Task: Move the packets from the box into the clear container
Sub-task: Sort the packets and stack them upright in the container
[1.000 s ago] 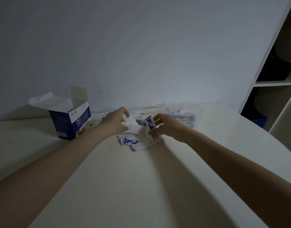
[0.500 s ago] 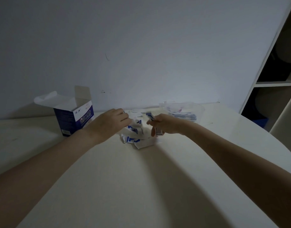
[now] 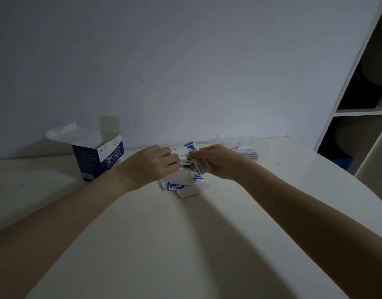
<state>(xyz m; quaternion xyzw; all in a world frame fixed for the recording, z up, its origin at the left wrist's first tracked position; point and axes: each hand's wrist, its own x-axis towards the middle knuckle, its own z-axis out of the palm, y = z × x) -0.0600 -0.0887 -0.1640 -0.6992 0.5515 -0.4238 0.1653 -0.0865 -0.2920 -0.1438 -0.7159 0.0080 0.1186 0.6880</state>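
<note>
— So what's different from a second ago?

— From the head view, both hands have lifted off the heap and drawn together. The right hand [image 3: 218,164] now pinches a small bunch of packets [image 3: 199,167] clear of the pile, where earlier it was down among them. The left hand [image 3: 152,166] has its fingers curled in at the same bunch, seemingly squaring it up; I can't tell how firmly it grips.

— And the task?

— My guess is that a handful is gathered and ready to carry over. Plenty remain: a loose pile [image 3: 181,186] lies on the surface [image 3: 185,244] just under the hands.

— Where are the box and the tub?

— The box [image 3: 99,160] stands open at the left, near the wall, flaps up; whether anything is left inside is hidden. The clear container [image 3: 253,145] sits just behind the right hand, already holding some packets.

— Room to move?

— The way to the container is short and unblocked. Its near rim is low but hard to see, so it could catch a packet. The rounded edge of the surface runs off to the right, well apart from the hands, with a shelf unit [image 3: 362,108] beyond.
</note>
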